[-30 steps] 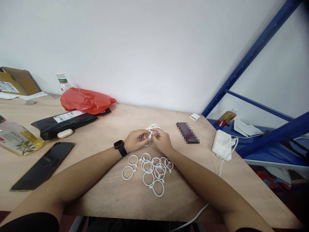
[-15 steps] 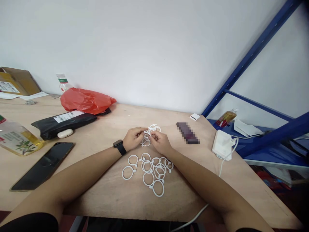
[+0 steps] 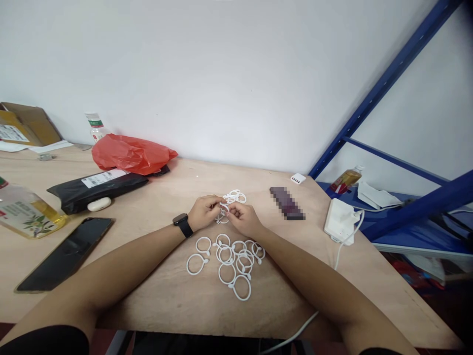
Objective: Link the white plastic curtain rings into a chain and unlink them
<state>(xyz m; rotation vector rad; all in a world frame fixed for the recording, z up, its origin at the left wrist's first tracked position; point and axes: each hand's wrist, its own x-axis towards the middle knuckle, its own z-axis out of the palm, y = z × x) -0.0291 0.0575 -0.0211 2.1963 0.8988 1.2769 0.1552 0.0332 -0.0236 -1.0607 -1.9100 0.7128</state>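
My left hand [image 3: 205,212], with a black watch on the wrist, pinches a white plastic ring [image 3: 224,207] over the table. From the other side my right hand [image 3: 244,217] grips the same ring, fingertips close to the left ones. Part of that ring is covered by my fingers. Just beyond the hands lies a small heap of white rings [image 3: 238,195]. Beneath the hands another white ring [image 3: 222,217] is partly hidden. Nearer to me, between my forearms, several more white rings with small knobs [image 3: 227,273] lie spread out, many overlapping.
On the left are a dark phone [image 3: 66,254], an oil bottle [image 3: 27,212], a white oval case [image 3: 99,204], a black parcel [image 3: 103,190] and a red bag [image 3: 133,154]. At right lie a pixelated dark object [image 3: 287,203], a white charger [image 3: 340,222] with cable, and a blue rack [image 3: 384,91].
My fingers have shifted slightly around the ring, the right fingertips turning inward toward the left. The rings on the table have stayed put.
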